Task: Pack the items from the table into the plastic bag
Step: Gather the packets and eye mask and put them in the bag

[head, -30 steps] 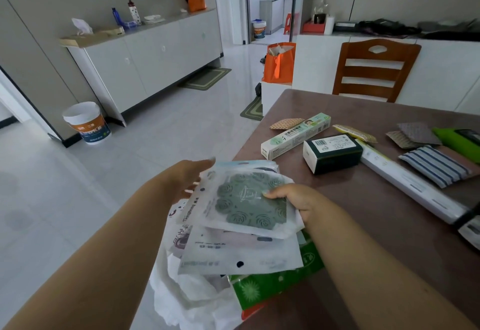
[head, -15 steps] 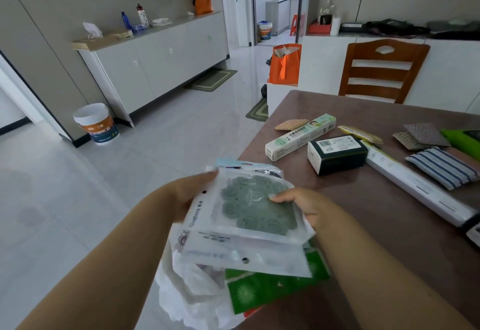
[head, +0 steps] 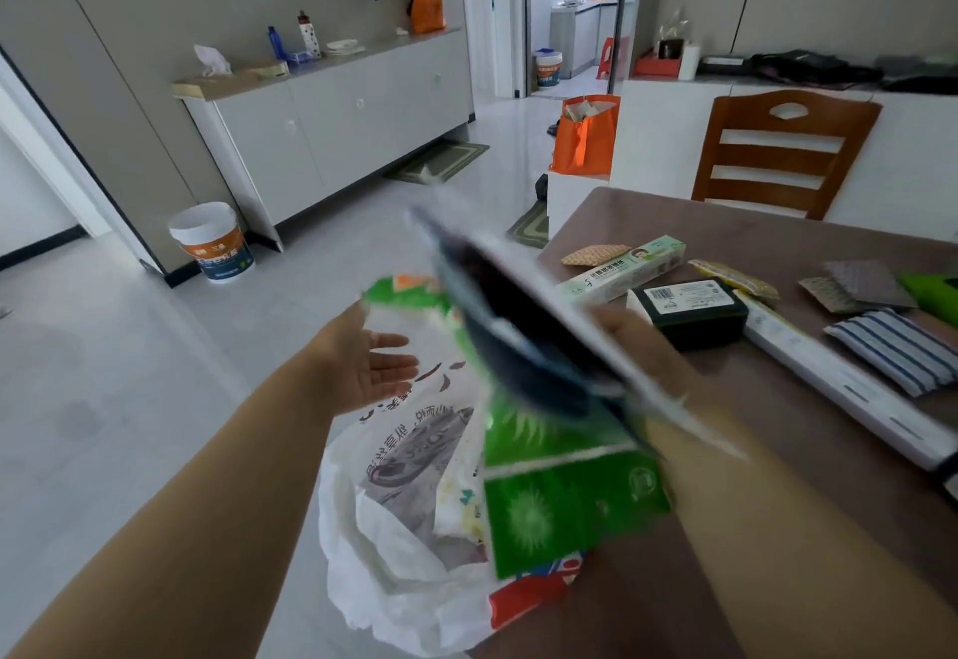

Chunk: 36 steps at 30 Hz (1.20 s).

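**Packets tilted over the bag mouth**

My right hand (head: 637, 342) has its grip clamped on a blurred stack of flat packets (head: 518, 337), long axis slanting from upper left down toward my right wrist. The white plastic bag (head: 414, 503) hangs directly below and left, at the table (head: 777, 451) edge. My left hand (head: 373, 363), palm spread and holding nothing, is nearer the bag's mouth. I judge the stack should slide down-left into it.
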### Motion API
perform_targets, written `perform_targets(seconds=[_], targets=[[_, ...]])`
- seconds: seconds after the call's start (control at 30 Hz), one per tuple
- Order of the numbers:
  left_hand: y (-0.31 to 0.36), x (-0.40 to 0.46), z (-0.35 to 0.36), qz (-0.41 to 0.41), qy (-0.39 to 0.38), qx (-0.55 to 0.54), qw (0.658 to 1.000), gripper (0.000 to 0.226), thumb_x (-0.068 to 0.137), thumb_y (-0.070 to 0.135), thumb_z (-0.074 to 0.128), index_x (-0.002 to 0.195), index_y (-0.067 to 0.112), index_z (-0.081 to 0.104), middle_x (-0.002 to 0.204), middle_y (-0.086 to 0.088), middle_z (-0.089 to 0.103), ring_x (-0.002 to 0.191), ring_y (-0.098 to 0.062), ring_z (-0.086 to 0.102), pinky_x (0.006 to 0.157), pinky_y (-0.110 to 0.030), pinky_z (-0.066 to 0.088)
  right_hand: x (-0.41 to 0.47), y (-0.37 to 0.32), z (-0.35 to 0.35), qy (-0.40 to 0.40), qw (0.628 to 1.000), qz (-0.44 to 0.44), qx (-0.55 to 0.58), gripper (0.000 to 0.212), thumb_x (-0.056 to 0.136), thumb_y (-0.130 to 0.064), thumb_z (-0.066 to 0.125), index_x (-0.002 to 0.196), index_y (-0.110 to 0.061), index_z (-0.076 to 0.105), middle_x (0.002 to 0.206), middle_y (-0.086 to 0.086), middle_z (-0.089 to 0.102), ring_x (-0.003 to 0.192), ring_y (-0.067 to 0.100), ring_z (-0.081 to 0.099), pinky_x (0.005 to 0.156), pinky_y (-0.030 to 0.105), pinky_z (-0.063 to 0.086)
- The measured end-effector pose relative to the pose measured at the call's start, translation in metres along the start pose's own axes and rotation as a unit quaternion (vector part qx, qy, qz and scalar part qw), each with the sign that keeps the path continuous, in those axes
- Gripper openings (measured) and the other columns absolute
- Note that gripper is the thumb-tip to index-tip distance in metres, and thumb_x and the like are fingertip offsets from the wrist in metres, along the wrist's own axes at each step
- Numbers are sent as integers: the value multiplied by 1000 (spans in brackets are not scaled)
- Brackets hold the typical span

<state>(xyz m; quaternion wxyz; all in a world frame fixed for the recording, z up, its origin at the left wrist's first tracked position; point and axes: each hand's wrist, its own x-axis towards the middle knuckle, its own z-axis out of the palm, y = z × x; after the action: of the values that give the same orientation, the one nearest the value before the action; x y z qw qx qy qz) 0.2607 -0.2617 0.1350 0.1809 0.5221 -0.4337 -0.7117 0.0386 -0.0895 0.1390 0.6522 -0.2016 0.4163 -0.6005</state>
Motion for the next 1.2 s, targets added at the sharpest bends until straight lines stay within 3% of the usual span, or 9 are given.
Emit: perform_targets(seconds=[0.1,0.13,0.23,0.4,0.57,0.73,0.97,1.1,1.2], targets=[[-6,2,-7,-5,-8,-32,999,68,100,53,26,79,2,66,59,-16,68,47,-24,66,41,-24,52,4,34,-3,25,994,103,-30,22,67,-10,62,79,3,76,70,15,75,58,24,73,50,31,59],[-7,1,-8,-10,0,-14,1000,73,98,58,25,87,-2,65,68,-20,70,53,-27,69,43,-26,54,5,46,-7,40,989,134,-48,22,68,-9,60,80,5,74,69,16,74,57,25,73,51,32,60],[-11,-4,-5,-47,-6,9,999,82,93,67,27,126,-5,49,119,-29,59,102,-39,61,84,-43,50,11,66,-17,78,977,173,-95,11,81,-4,58,83,4,66,63,12,73,52,20,70,51,28,59],[-18,-4,0,-56,-10,35,998,84,93,67,27,135,-4,44,133,-28,50,119,-38,50,104,-46,38,16,66,-28,151,965,149,-154,6,84,3,59,82,2,65,65,13,72,59,25,69,69,37,55],[-12,-6,-1,-24,32,113,993,77,93,66,28,110,-2,59,117,-24,57,95,-32,58,85,-42,48,21,56,-22,218,948,130,-190,6,82,1,65,76,0,64,57,10,71,54,24,67,52,28,51],[-12,-9,-9,15,97,211,973,75,91,69,31,96,5,70,106,-15,67,83,-24,55,69,-37,44,23,61,-8,251,949,119,-149,7,79,4,67,85,3,64,76,18,68,55,28,68,44,30,53],[-23,-13,-18,-25,98,244,964,76,85,76,31,96,12,73,110,-8,64,103,-29,55,93,-56,34,28,71,10,285,940,110,-150,25,78,7,68,102,6,62,99,24,67,80,35,65,61,41,53],[-26,-29,-18,-119,-22,239,963,77,81,79,34,108,16,69,119,-6,57,117,-36,47,95,-74,30,29,64,10,304,931,102,-174,16,80,8,65,96,6,62,95,23,65,74,34,63,59,41,52],[-28,-37,-15,-98,-79,195,973,74,86,74,34,114,14,67,122,-10,61,113,-35,54,85,-64,44,34,64,15,313,914,111,-234,29,78,5,69,106,10,62,107,25,67,96,39,66,87,51,54]])
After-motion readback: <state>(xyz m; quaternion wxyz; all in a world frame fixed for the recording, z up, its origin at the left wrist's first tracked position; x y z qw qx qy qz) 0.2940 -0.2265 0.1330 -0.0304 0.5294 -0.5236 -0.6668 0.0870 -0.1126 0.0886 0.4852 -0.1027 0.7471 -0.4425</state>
